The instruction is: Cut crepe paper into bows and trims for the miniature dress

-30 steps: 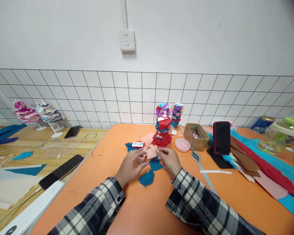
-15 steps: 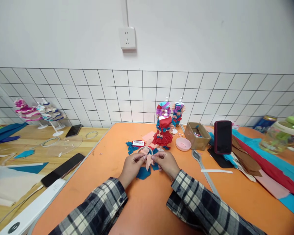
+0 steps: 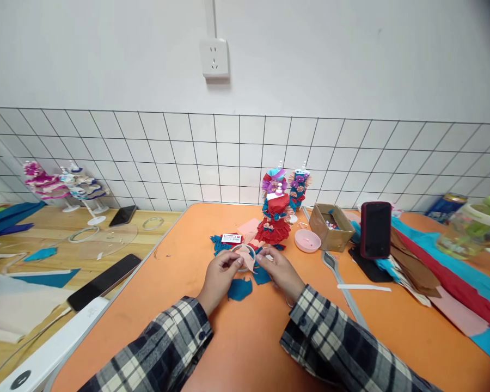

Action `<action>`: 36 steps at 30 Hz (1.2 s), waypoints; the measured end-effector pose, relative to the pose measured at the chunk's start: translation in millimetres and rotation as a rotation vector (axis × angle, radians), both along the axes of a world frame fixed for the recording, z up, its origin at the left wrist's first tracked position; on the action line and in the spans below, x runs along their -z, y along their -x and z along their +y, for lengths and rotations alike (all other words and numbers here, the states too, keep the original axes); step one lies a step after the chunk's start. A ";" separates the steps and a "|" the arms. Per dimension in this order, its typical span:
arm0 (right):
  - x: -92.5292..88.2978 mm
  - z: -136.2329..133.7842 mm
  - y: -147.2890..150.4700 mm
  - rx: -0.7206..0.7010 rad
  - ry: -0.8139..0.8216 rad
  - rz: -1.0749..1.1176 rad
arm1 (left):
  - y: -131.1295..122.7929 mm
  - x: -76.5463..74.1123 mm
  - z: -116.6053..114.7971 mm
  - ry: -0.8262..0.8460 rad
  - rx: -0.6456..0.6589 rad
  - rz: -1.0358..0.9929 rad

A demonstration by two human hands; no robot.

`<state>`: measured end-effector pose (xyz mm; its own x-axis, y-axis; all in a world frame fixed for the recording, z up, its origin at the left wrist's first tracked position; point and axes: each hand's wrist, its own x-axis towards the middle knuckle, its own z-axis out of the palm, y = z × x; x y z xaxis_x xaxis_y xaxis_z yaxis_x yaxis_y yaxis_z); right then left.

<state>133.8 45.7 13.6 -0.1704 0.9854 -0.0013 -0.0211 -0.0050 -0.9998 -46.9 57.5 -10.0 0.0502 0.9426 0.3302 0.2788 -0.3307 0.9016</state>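
Observation:
My left hand pinches a pale pink crepe-paper piece between thumb and forefinger. A white ring shows just behind that piece; whether it is held or lies on the table I cannot tell. Close by on the right, my right hand has thumb and forefinger pressed together, apart from the pink piece; whatever they hold is too small to make out. Below the fingers lie teal paper pieces. Beyond the hands are a white label card and a red-dressed doll form.
A pink dish and a cardboard box with small beads stand right of the doll form. Farther right are scissors, a white strip, an upright phone and coloured paper. Another phone lies left.
My right hand has come away from the pink piece, slightly to the right. My left hand still holds the piece, which is now turned, its tip higher. The view shifted slightly.

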 end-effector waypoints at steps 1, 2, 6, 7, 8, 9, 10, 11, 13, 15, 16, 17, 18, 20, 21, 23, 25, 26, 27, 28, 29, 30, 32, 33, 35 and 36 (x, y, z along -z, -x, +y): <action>4.5 2.1 3.1 0.020 -0.030 -0.056 | -0.4 0.7 0.0 -0.008 0.004 0.013; 8.9 4.3 5.7 0.030 -0.058 -0.104 | -1.0 1.4 -0.2 -0.012 0.012 0.026; 17.0 9.6 4.3 0.091 -0.132 -0.227 | -2.3 1.7 -2.1 -0.004 0.063 0.059; 15.6 9.0 0.2 0.133 -0.153 -0.255 | -1.5 1.1 -2.1 -0.013 0.070 0.080; 13.0 7.7 -4.9 0.168 -0.197 -0.325 | 0.2 0.4 -1.5 -0.038 0.064 0.125; 9.7 6.0 -10.5 0.198 -0.253 -0.418 | 2.6 -0.1 -0.2 -0.075 0.052 0.198; 6.4 4.0 -15.9 0.189 -0.375 -0.641 | 5.6 -0.4 1.6 -0.121 0.041 0.297; 3.5 2.2 -20.4 0.123 -0.488 -0.884 | 9.1 -0.2 4.0 -0.166 0.038 0.407; 0.7 -0.2 -24.9 -0.072 -0.600 -1.289 | 15.9 1.3 9.5 -0.197 0.110 0.581; 2.6 -0.5 -23.4 -0.231 -0.602 -1.472 | 20.8 3.6 14.3 -0.192 0.204 0.678; 4.7 -0.1 -21.1 -0.272 -0.592 -1.500 | 22.4 4.6 16.1 -0.190 0.229 0.702; 7.2 0.5 -18.5 -0.293 -0.585 -1.504 | 23.6 5.4 17.3 -0.188 0.237 0.713; 9.6 1.1 -15.9 -0.298 -0.581 -1.503 | 24.4 5.9 18.1 -0.186 0.236 0.713; 13.3 1.9 -11.9 -0.302 -0.579 -1.509 | 25.8 6.2 18.5 -0.190 0.247 0.697; 14.6 2.0 -10.6 -0.305 -0.581 -1.509 | 26.4 6.1 18.2 -0.203 0.271 0.701; 16.2 1.9 -9.2 -0.317 -0.584 -1.505 | 27.2 5.7 17.3 -0.245 0.319 0.752; 17.1 1.8 -9.0 -0.333 -0.583 -1.498 | 26.6 4.8 16.2 -0.283 0.326 0.845; 17.2 1.8 -9.2 -0.339 -0.580 -1.495 | 25.6 4.1 15.6 -0.291 0.319 0.891; 16.8 1.8 -9.6 -0.343 -0.576 -1.490 | 24.2 3.1 15.1 -0.295 0.312 0.935; 15.8 1.6 -10.3 -0.345 -0.573 -1.484 | 22.5 1.9 14.4 -0.297 0.308 0.976; 14.1 1.0 -11.4 -0.346 -0.570 -1.480 | 20.7 0.5 13.7 -0.300 0.305 1.010; 11.7 -0.1 -12.8 -0.339 -0.568 -1.473 | 18.9 -1.0 12.6 -0.305 0.300 1.038; 5.4 -4.5 -16.6 -0.284 -0.556 -1.432 | 16.3 -5.0 9.4 -0.328 0.277 1.073; 2.4 -7.9 -18.9 -0.242 -0.543 -1.393 | 15.4 -7.5 7.0 -0.346 0.258 1.067; -1.2 -16.7 -23.6 -0.163 -0.498 -1.274 | 14.5 -13.7 0.5 -0.388 0.207 1.034; -1.0 -21.5 -26.0 -0.143 -0.465 -1.205 | 14.1 -17.3 -3.4 -0.408 0.187 1.015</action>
